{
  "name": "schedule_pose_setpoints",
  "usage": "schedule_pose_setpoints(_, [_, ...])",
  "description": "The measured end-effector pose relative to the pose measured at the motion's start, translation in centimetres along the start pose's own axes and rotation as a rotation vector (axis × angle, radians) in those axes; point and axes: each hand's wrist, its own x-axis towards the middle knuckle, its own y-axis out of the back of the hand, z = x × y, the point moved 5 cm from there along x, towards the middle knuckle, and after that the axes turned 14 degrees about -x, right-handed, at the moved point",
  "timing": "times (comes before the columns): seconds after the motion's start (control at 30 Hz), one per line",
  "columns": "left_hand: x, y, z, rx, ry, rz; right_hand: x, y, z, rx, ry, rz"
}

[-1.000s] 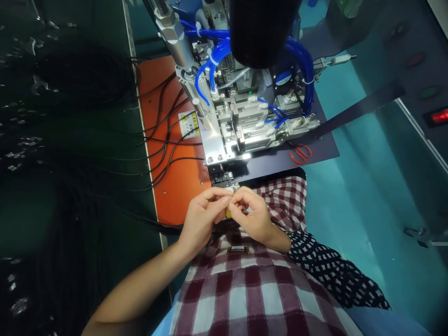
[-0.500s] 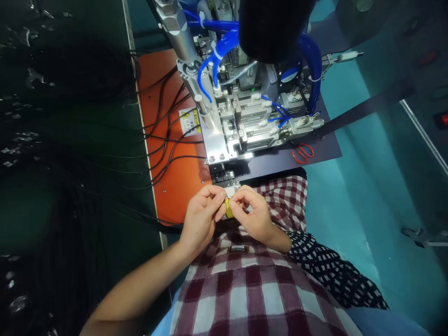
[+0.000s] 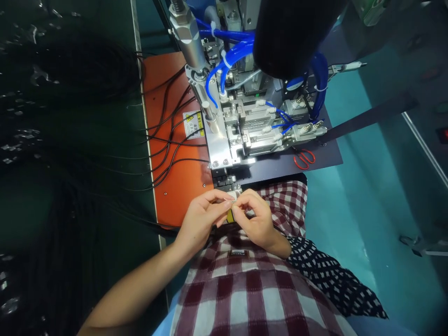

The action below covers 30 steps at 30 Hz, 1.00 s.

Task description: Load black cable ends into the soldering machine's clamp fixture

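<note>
My left hand (image 3: 205, 212) is closed in a pinch at the front edge of the machine, its fingertips meeting those of my right hand (image 3: 254, 217). My right hand is pinched too, thumb against forefinger. Whatever sits between the fingertips is too small and too covered to name. Just below them shows a yellow piece (image 3: 230, 215), partly hidden by the fingers. Right behind the fingertips lies a small pale metal block (image 3: 235, 193) at the end of the machine's black track (image 3: 222, 179).
A machine with metal cylinders (image 3: 259, 126) and blue air hoses (image 3: 240, 49) stands ahead. Black cables (image 3: 170, 140) run across the orange plate (image 3: 175, 200) at left. Red-handled scissors (image 3: 304, 159) lie on the dark plate (image 3: 273, 168). A dark cylinder (image 3: 294, 37) hangs close overhead.
Both hands have shifted slightly right and down in the view, and the left fingers have straightened somewhat. Less of the yellow piece shows. The whole scene has shifted a little with the head.
</note>
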Motion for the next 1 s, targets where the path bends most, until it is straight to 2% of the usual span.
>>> schedule_pose_setpoints(0.1, [0.0,-0.1,-0.1,-0.094,-0.023,0.065,0.1,-0.2,0.1,-0.003,-0.006,-0.007])
schedule_pose_setpoints(0.23, [0.1,-0.1,0.0,-0.115,-0.036,0.103,0.7,0.0,0.3,-0.013,-0.043,-0.07])
schedule_pose_setpoints(0.43, [0.3,0.1,0.3,-0.108,-0.02,0.104,2.1,1.1,0.7,0.018,-0.094,-0.099])
schedule_pose_setpoints(0.8, [0.0,0.3,0.2,-0.096,-0.039,0.058,1.9,0.2,0.8,0.069,-0.164,-0.133])
schedule_pose_setpoints(1.0, [0.2,0.5,0.2,-0.044,-0.07,0.097,1.9,0.4,1.1,0.071,-0.173,-0.147])
